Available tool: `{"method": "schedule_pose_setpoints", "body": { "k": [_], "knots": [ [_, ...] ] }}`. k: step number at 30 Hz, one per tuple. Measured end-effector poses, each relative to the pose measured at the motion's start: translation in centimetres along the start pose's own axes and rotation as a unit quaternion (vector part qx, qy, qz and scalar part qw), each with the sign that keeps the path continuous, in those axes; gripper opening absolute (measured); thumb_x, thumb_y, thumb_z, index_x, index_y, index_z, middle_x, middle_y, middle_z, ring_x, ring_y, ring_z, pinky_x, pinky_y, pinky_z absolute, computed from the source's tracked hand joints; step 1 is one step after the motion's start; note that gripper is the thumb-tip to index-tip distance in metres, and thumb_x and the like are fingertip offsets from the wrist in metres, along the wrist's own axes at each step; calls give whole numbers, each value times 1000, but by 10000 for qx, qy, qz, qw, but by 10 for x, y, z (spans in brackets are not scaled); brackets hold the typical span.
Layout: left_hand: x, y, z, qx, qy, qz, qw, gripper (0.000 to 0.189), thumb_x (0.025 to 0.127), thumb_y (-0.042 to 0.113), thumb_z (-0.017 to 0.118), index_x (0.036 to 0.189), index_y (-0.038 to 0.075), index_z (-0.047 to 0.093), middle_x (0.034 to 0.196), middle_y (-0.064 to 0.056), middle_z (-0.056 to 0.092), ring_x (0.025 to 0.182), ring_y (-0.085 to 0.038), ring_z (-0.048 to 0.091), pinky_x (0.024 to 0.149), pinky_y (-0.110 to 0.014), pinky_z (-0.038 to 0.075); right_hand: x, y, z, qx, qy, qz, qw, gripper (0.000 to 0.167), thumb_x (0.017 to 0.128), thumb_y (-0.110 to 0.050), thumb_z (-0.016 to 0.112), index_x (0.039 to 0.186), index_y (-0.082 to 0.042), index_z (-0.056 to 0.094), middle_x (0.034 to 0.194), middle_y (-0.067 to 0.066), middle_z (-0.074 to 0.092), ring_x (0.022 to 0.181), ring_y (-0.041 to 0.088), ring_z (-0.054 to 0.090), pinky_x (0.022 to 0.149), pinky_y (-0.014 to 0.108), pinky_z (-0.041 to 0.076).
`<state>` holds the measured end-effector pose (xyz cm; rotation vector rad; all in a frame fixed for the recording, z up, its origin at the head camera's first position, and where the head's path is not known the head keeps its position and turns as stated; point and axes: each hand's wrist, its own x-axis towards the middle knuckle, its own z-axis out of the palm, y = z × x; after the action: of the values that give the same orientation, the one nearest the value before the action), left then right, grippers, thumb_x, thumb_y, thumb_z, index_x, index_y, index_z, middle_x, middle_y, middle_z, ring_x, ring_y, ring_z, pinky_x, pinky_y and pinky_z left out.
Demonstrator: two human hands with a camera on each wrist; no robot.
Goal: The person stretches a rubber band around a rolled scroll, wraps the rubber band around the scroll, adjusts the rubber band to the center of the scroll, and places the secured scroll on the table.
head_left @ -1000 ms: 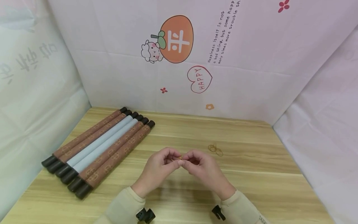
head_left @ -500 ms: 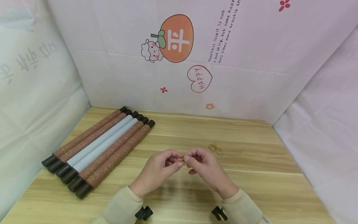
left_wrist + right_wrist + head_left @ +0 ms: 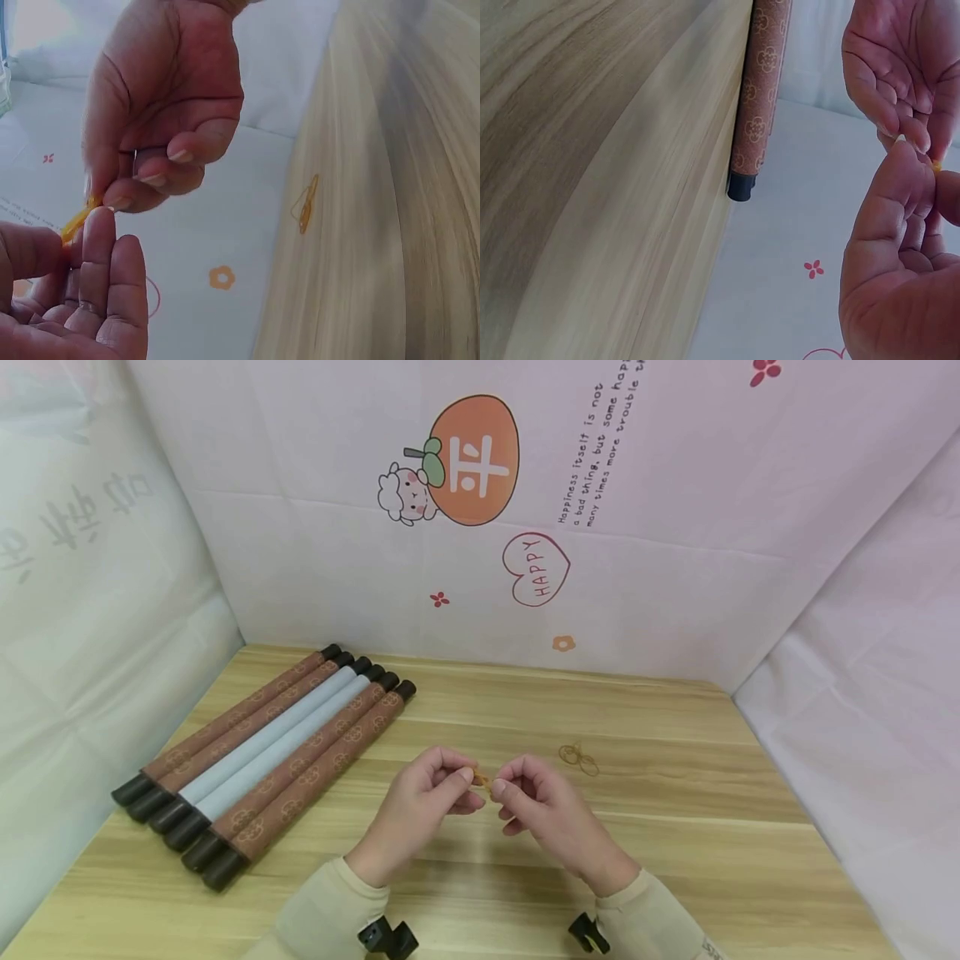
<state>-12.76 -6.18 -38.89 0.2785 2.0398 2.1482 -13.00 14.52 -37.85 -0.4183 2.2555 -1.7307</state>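
Both hands meet over the middle of the table in the head view. Between them stretches a short amber rubber band (image 3: 482,778), bunched or twisted into a thin strand. The left hand (image 3: 420,810) pinches one end with thumb and forefinger. At the other end, thumb and fingertips of the right hand (image 3: 558,818) grip it. Close up in the left wrist view, the yellow band (image 3: 77,222) runs from one hand to the other. In the right wrist view only a bit of it shows, mostly hidden by fingers. Several loose rubber bands (image 3: 579,762) lie on the table beyond the right hand.
Several rolled scrolls (image 3: 322,760) with black end knobs lie side by side on the left of the wooden table (image 3: 675,860), some brown patterned, some pale blue. A printed white cloth (image 3: 315,543) stands behind the table, with more cloth at both sides.
The hands were fingertip to fingertip and have drawn slightly apart, the left moving left and a little away. More of the rubber band now shows between them. Scrolls and loose bands stay put.
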Motion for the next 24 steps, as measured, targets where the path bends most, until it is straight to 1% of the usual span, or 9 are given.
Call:
{"method": "schedule_pose_setpoints", "body": {
  "k": [1,3,7,10,13,16,20,24],
  "knots": [
    [0,0,1,-37,-4,-29,10000,25,106,13,58,123,-5,60,106,-16,71,90,-21,74,87,-32,62,0,0,0,-4,-15,6,10000,27,107,-26,61,113,0,58,97,9,61,86,22,63,74,37,63],
    [-1,0,3,15,-57,12,10000,26,107,15,57,125,-4,58,107,-18,70,89,-20,72,87,-31,61,0,0,1,-5,-45,10,10000,27,107,-26,60,113,1,58,97,9,60,85,22,62,74,36,63],
    [-2,-2,5,432,-146,191,9988,26,108,17,56,128,0,59,108,-19,69,89,-19,70,86,-28,60,0,0,2,65,-18,86,9999,29,107,-27,59,114,1,57,98,9,60,86,22,62,75,36,63],
    [-2,-2,5,525,-243,226,9981,27,107,18,59,129,3,58,106,-16,69,91,-21,70,86,-29,61,0,-1,1,233,115,186,9995,31,108,-28,58,117,1,55,99,9,59,88,22,62,76,36,62],
    [-3,-1,4,600,-358,241,9973,27,105,19,62,127,3,61,104,-13,69,91,-26,72,85,-29,61,0,-1,0,455,250,256,9983,31,109,-28,57,119,1,53,100,10,59,89,21,61,77,35,62],
    [-3,0,4,920,-459,346,9941,26,104,20,64,125,4,64,102,-12,70,91,-28,74,83,-28,61,0,-2,0,628,308,247,9972,29,109,-25,55,119,1,52,101,13,60,89,20,62,76,35,62],
    [-3,1,2,1455,-418,521,9871,28,104,22,65,127,7,65,95,-6,71,87,-20,75,80,-28,61,0,-2,-1,884,365,296,9950,25,110,-23,52,118,0,50,105,12,60,87,17,61,76,33,61],
    [-3,3,0,1800,-352,644,9809,30,104,22,64,130,7,63,91,0,71,83,-12,73,78,-26,59,-1,-3,-4,1106,238,410,9927,23,110,-24,51,116,-2,48,101,7,56,81,15,57,72,31,59]
  ]
}}
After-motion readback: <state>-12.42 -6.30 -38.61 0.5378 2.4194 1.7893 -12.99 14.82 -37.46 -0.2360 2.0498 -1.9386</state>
